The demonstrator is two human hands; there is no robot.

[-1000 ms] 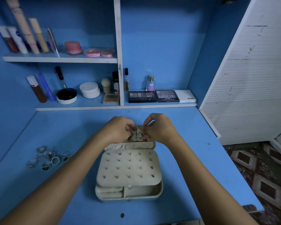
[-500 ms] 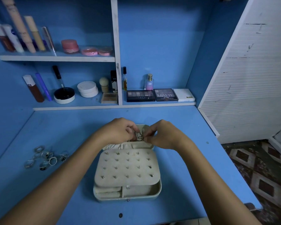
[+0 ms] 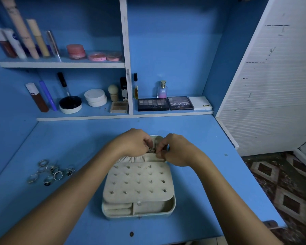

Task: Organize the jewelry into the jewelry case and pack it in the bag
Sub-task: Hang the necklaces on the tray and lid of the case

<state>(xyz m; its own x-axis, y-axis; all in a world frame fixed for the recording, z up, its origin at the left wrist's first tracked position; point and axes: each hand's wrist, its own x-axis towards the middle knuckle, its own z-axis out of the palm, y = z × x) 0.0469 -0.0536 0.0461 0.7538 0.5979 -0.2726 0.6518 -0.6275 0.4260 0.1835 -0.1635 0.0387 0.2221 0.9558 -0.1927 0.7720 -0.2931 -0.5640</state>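
An open cream jewelry case point(image 3: 139, 212) lies in the middle of the blue desk, its studded earring panel point(image 3: 138, 183) folded over the base. My left hand point(image 3: 132, 143) and my right hand point(image 3: 175, 150) meet over the lid at the far side of the case. Between their fingertips they pinch a small dark-and-silver jewelry piece point(image 3: 152, 150) just above the lid's gathered fabric pocket point(image 3: 136, 158). A pile of several silver rings point(image 3: 51, 171) lies on the desk to the left of the case. No bag is in view.
Shelves behind the desk hold cosmetic tubes point(image 3: 21, 41), pink jars point(image 3: 76, 51), a perfume bottle point(image 3: 162, 90) and eyeshadow palettes point(image 3: 153, 104). A white cabinet side point(image 3: 272, 85) stands at the right. Patterned floor point(image 3: 281, 191) shows beyond the desk's right edge.
Both hands stayed at the lid, with the fingertips closer together and lower toward the fabric pocket. The view shifted slightly. The case and rings have not moved.
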